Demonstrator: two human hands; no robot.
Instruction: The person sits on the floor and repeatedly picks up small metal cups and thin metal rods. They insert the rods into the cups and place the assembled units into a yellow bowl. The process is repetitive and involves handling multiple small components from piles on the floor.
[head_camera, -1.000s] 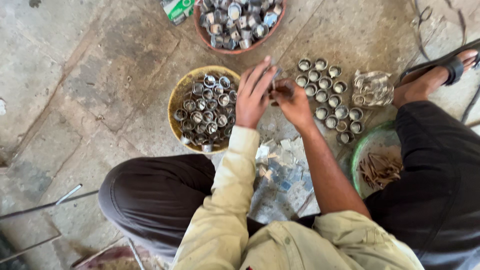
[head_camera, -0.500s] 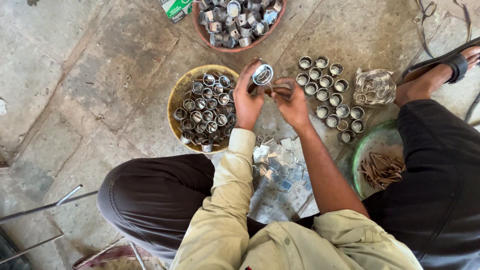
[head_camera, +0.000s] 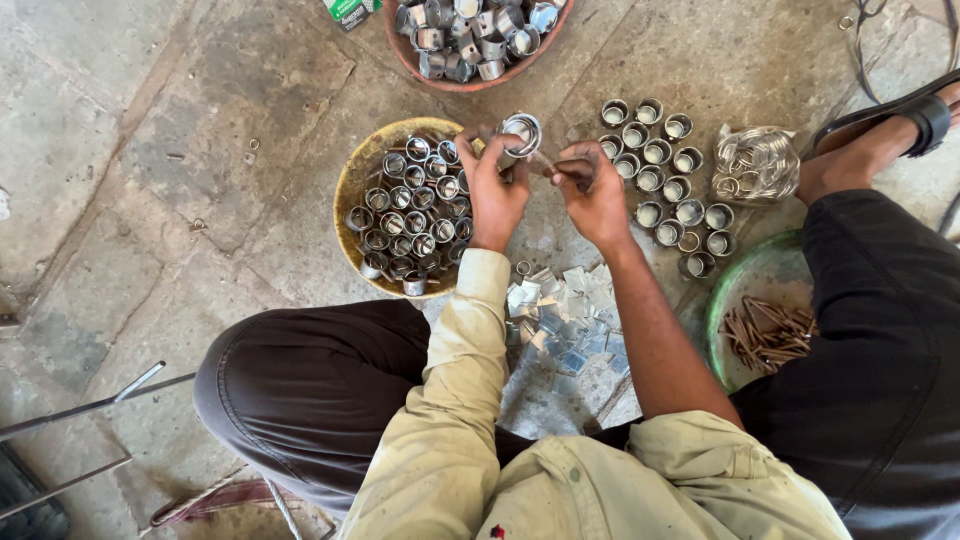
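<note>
Gripping a metal ring (head_camera: 521, 132) at its fingertips, the left hand (head_camera: 493, 190) faces the right hand (head_camera: 592, 190), pinched on a thin pin (head_camera: 549, 162).

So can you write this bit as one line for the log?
left hand: holds metal ring | right hand: pinches thin pin at ring | yellow bowl: rings, beside left hand

At twelve o'clock the frame's edge cuts off our red bowl (head_camera: 470, 80). We cannot tell what our right hand (head_camera: 592, 195) pinches.
</note>
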